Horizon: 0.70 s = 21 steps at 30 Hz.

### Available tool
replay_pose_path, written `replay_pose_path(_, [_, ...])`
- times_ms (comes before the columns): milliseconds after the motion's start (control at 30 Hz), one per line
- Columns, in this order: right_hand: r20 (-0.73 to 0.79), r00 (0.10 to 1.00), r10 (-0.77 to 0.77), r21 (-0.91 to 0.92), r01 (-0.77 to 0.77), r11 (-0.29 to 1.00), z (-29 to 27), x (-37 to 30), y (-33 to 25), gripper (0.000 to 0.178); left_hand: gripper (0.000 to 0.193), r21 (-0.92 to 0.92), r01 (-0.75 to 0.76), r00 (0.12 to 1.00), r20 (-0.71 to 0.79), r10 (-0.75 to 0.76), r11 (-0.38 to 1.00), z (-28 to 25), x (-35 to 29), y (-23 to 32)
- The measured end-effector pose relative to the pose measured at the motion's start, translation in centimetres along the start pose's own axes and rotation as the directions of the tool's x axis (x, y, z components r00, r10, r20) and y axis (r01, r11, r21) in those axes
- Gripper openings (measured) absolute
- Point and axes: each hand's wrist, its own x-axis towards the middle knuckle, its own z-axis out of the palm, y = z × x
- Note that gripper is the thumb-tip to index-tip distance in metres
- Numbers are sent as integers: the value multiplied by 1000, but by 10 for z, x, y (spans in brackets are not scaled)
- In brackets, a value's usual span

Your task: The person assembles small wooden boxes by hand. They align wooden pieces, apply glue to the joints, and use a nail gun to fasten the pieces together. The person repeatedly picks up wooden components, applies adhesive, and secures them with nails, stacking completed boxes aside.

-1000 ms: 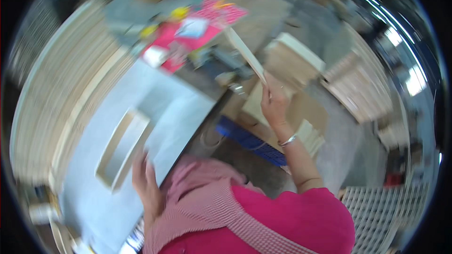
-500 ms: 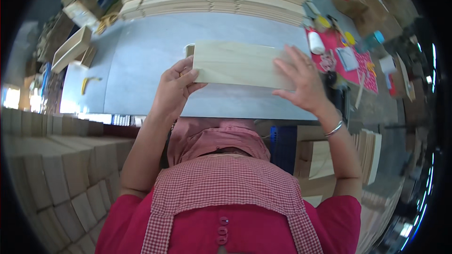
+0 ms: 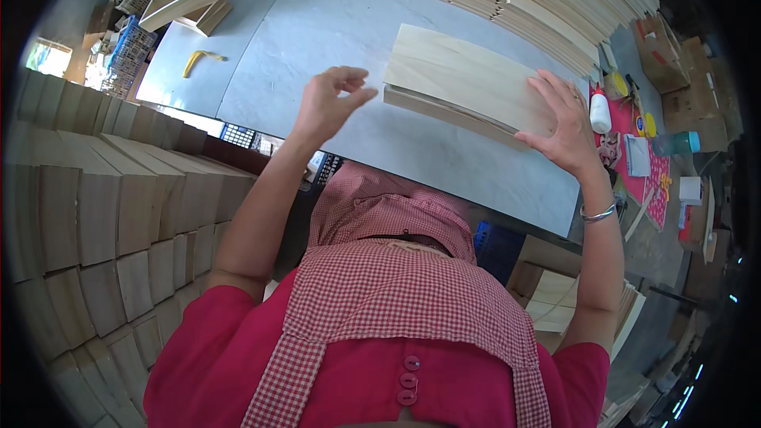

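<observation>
A pale, thin wooden panel [image 3: 468,75] lies lengthwise over a shallow wooden box [image 3: 444,113] on the table. A narrow dark gap shows between them along the near side. My right hand [image 3: 564,120] spans the panel's right end, thumb at the near edge and fingers toward the far edge. Off the panel's left end, my left hand [image 3: 334,103] hangs above the tabletop, empty, with thumb and fingers apart.
Long stacks of wooden strips [image 3: 547,12] line the table's back. Open wooden boxes [image 3: 186,0] and a yellow curved tool [image 3: 202,61] are at left. A white bottle [image 3: 600,113] stands on a pink cloth [image 3: 654,202] at right. Stacked wooden blocks [image 3: 103,190] rise at lower left.
My left hand has let go of the panel's left end and moved away. The panel now rests over the box, and my right hand has settled on its right end. The view has turned.
</observation>
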Motion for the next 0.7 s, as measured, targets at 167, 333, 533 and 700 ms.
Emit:
replay_pose_path(167, [52,999,-5,-45,8,999,11,6,2,84,36,89,-65,998,12,64,994,26,-2,-2])
replay_pose_path(333, [92,996,1,-55,4,998,13,7,8,84,29,129,-90,994,-56,98,988,37,5,-7])
replay_pose_path(533, [109,994,23,-18,-21,1000,18,6,13,84,20,238,-186,972,-98,214,953,41,6,-3])
replay_pose_path(700, [96,995,33,-3,-32,999,32,5,19,83,20,345,-226,964,-53,259,911,39,6,0])
